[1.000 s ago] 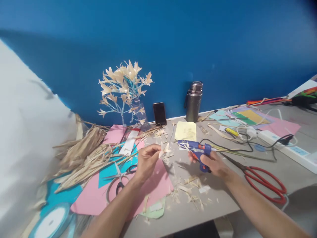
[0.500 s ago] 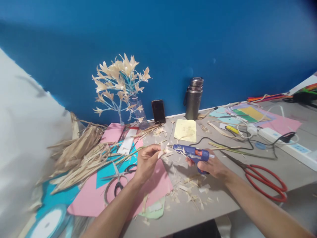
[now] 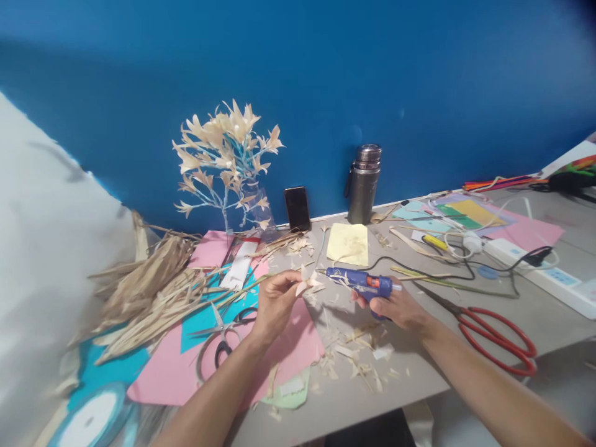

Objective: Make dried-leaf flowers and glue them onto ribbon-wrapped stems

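Note:
Between the thumb and fingers of my left hand (image 3: 278, 303) is a small pale flower (image 3: 307, 283) with pointed petals, which looks made of dried husk. My right hand (image 3: 395, 308) is wrapped round the handle of a blue glue gun (image 3: 356, 282). The gun's nozzle points left at the flower, close to its petals; whether they touch I cannot tell. Beneath my hands, pale husk scraps (image 3: 356, 357) lie scattered on the table. Black-handled scissors (image 3: 223, 335) rest open on pink paper (image 3: 298, 347), left of my left hand.
Dried husks (image 3: 149, 279) are heaped at the left, near a ribbon roll (image 3: 90, 419). Behind stand a bottle of husk flowers (image 3: 255, 198), a phone (image 3: 297, 208) and a steel flask (image 3: 364, 186). Red-handled shears (image 3: 498, 335), a power strip (image 3: 540, 273) and cables occupy the right.
The glue gun has tilted slightly, its back end coming down a little with my right hand. My left hand and the flower stay almost in place.

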Demonstrator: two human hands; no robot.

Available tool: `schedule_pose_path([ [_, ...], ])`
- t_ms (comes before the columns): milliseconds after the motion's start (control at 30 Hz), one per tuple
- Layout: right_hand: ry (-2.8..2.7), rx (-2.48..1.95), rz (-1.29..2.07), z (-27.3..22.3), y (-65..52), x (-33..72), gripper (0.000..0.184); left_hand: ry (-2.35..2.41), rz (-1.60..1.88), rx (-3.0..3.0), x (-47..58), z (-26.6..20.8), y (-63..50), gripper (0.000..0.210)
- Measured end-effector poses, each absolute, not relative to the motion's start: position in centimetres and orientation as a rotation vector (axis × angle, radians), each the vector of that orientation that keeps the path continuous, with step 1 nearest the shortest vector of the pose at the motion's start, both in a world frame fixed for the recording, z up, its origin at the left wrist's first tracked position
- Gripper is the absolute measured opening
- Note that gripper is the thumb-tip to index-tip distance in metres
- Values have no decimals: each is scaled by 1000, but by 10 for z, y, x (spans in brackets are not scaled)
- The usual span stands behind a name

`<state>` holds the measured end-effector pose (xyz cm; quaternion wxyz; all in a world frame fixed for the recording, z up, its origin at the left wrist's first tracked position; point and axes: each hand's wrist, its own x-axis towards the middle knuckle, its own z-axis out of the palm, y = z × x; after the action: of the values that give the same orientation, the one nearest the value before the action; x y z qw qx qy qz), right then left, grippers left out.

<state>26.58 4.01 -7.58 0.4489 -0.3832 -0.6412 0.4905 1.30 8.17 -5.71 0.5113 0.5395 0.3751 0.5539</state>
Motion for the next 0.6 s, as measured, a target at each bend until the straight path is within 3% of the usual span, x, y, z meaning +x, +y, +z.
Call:
schedule_pose_path([
  [600, -1570, -957, 1226, -71, 40, 265, 62, 895, 1329, 1285, 12, -60, 83, 11],
])
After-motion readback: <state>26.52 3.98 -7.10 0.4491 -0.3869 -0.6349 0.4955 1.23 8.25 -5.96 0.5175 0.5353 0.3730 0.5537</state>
